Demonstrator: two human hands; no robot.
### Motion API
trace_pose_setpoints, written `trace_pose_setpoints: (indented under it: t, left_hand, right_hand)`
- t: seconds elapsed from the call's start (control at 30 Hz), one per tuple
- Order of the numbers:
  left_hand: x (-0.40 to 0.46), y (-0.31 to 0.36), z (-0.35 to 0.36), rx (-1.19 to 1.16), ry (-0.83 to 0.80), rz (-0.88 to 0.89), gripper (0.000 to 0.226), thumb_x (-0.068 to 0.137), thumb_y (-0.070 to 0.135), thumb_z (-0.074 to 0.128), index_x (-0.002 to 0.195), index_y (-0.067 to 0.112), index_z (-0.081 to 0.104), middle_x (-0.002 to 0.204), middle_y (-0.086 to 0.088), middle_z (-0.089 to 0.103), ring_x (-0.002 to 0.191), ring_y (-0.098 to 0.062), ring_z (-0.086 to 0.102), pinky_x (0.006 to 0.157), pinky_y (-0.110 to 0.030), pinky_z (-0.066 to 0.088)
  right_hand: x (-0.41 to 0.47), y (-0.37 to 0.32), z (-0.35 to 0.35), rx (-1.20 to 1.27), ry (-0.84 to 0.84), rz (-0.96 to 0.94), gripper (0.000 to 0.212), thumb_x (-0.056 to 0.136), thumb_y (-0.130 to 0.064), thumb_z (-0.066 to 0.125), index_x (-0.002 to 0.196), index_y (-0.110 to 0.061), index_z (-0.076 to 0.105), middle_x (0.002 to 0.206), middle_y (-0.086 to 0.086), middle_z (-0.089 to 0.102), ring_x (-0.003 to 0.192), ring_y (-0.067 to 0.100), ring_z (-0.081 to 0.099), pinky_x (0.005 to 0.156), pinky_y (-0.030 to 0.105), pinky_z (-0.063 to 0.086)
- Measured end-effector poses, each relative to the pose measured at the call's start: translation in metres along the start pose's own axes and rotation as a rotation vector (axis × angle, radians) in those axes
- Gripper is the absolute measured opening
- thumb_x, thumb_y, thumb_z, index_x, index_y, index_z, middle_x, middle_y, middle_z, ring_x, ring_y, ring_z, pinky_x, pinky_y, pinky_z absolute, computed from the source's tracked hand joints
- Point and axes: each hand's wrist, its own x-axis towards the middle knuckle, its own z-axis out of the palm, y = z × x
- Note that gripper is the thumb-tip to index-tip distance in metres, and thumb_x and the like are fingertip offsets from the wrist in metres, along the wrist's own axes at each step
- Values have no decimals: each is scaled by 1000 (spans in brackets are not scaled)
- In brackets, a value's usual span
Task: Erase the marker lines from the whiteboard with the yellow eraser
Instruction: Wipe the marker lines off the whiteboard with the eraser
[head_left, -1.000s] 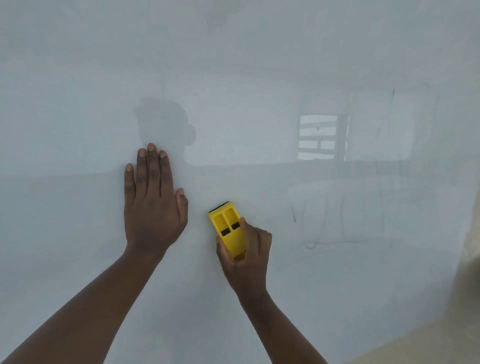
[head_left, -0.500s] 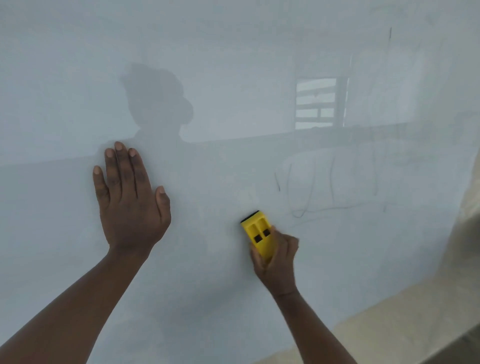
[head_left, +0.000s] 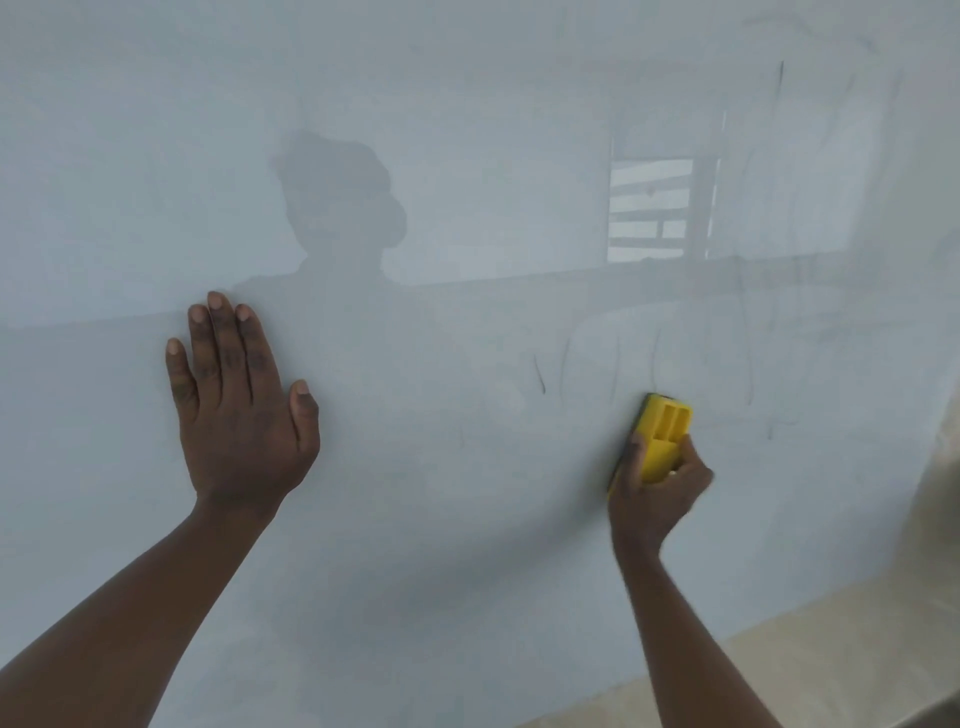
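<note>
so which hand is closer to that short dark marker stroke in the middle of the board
Right. The right hand, gripping the yellow eraser, sits just right of and below the short dark stroke. The left hand lies flat on the whiteboard, well off to the stroke's left.

One whiteboard (head_left: 467, 130) was seen, filling most of the view. One yellow eraser (head_left: 661, 435) was counted, right of centre. Two bare hands were counted: one left hand (head_left: 241, 415) laid flat at the left, and one right hand (head_left: 657, 493) at the right. Several faint marker lines (head_left: 540, 375) were seen toward the right; their number could not be told
</note>
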Motion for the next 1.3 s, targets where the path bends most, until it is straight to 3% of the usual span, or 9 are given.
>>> trace_pose_setpoints:
  t: [0.1,0.23,0.47,0.63,0.8,0.9,1.0,1.17,1.3]
  left_hand:
    - [-2,3,-1,-7,-6,8,70,101,31,26,159,-4,7,167,-25,7,157,-38,4,129,-53,4]
    - [0,1,-3,-8,-21,-5,71,101,30,28,159,-3,6,167,-26,7,157,-38,2,129,-52,1]
    - [0,-3,-4,-16,-29,16,72,101,31,29,159,-3,5,167,-27,6,157,-37,1,129,-52,2]
    - [0,-3,-5,-5,-43,22,72,101,30,29,159,-4,5,167,-28,8,157,-39,3,129,-53,3]
    - [2,-2,-6,-15,-54,14,72,100,31,29,159,-3,5,167,-27,9,157,-38,5,129,-52,3]
    - [2,-2,-5,-18,-43,9,71,101,31,28,158,-4,7,167,-26,8,157,-38,6,129,-53,5]
    - [0,0,-4,-24,-26,2,70,100,30,29,158,-5,10,166,-26,10,157,-38,9,128,-53,7]
    - [-1,2,-3,-39,-2,-23,70,100,29,31,158,-5,12,166,-26,15,156,-39,13,128,-55,12]
    - [7,19,-10,-63,30,8,70,100,30,33,158,-5,15,164,-28,19,155,-40,18,127,-53,12]
  right_hand:
    - [-74,-6,5,11,-176,-166,60,83,-44,61,127,-9,43,106,1,40,98,34,48,87,48,43]
    - [-173,-12,22,-5,-401,-391,58,84,-38,69,128,-10,44,112,9,47,101,31,46,88,42,41]
    - [-184,-34,37,-39,-396,-651,54,89,-43,67,125,-9,47,116,10,46,100,27,50,81,39,44]
    - [-76,-58,40,-15,-197,-413,63,88,-42,63,135,-5,45,106,19,53,101,29,47,88,37,40]
    - [21,-78,35,31,85,-46,57,89,-35,67,133,-5,48,115,17,51,110,25,45,93,48,45]
    - [29,-91,41,29,111,-26,55,90,-33,68,134,-6,48,115,17,52,110,26,45,93,50,44]
    - [-9,-106,49,24,-23,-224,60,88,-37,67,137,-10,45,113,13,49,107,28,48,89,50,46]
    - [-97,-118,65,-20,-277,-698,59,84,-38,69,132,-10,47,114,4,45,99,28,51,85,36,42]
    - [-124,-90,57,-72,-454,-1093,53,86,-39,72,125,-12,50,111,4,56,96,27,56,76,38,46]
